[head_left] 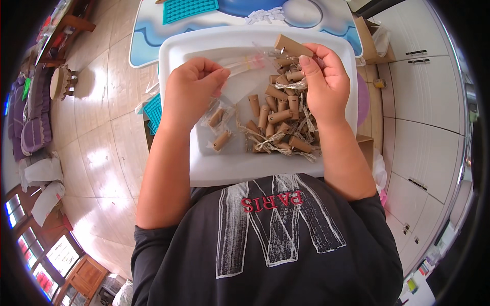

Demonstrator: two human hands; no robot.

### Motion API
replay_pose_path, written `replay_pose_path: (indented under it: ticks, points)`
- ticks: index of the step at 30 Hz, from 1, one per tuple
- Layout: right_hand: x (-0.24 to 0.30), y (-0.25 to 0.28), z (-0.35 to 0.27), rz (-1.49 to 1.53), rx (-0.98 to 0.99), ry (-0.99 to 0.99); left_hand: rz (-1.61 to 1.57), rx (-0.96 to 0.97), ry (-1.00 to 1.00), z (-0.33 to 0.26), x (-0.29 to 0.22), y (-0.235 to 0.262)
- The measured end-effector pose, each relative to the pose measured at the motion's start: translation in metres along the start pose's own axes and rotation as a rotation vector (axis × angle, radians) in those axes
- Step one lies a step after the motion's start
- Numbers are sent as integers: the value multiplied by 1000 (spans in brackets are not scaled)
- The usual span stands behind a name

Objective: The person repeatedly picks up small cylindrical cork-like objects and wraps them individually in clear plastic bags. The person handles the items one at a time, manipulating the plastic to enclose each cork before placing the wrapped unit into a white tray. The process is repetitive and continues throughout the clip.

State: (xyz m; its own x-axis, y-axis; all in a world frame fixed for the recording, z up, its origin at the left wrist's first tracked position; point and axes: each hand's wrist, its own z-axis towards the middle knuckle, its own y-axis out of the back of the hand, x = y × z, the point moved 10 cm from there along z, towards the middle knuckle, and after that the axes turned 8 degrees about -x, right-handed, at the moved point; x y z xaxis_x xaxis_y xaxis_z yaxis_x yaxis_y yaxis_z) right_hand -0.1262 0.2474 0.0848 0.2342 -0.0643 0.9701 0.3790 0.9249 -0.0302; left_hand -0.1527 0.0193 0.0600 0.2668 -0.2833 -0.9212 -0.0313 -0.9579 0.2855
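Note:
My right hand (pixel 326 84) is closed on the end of a brown cork-shaped stopper (pixel 292 46), held above the far right part of a white plastic tub (pixel 176 48). Opposite it, my left hand (pixel 194 89) is pinched on a clear plastic bag (pixel 240 67), which has a pinkish-red strip and stretches toward the stopper. Below my right hand lies a pile of similar cork-shaped stoppers (pixel 278 116), tangled with bundles of thin pale wire (pixel 306 125). Near my left wrist, two bagged stoppers (pixel 221 140) rest in the tub.
Beyond the tub, a blue-and-white table (pixel 148 30) carries a teal tray (pixel 191 10) and a heap of small white pieces (pixel 265 15). White cabinets (pixel 429 86) stand at the right. A round stool (pixel 61 82) is on the tiled floor at the left.

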Motion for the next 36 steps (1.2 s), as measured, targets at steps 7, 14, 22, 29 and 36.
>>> replay_pose_path:
  ticks: [7, 14, 22, 29, 36]
  points:
    - [11, -1, -1, -123, 5, 173, -172, 69, -66, 3, 6, -6]
    - [16, -4, -3, -186, 23, 235, -233, 45, 14, 4, 15, -10]
    - [27, -11, -9, -267, 60, 327, -225, 13, 75, 8, 26, -5]
    - [28, -14, -11, -398, 75, 414, -281, 16, 64, 3, 17, -4]
    - [8, -23, -11, -233, 172, 158, -276, 28, -90, 3, 7, -7]
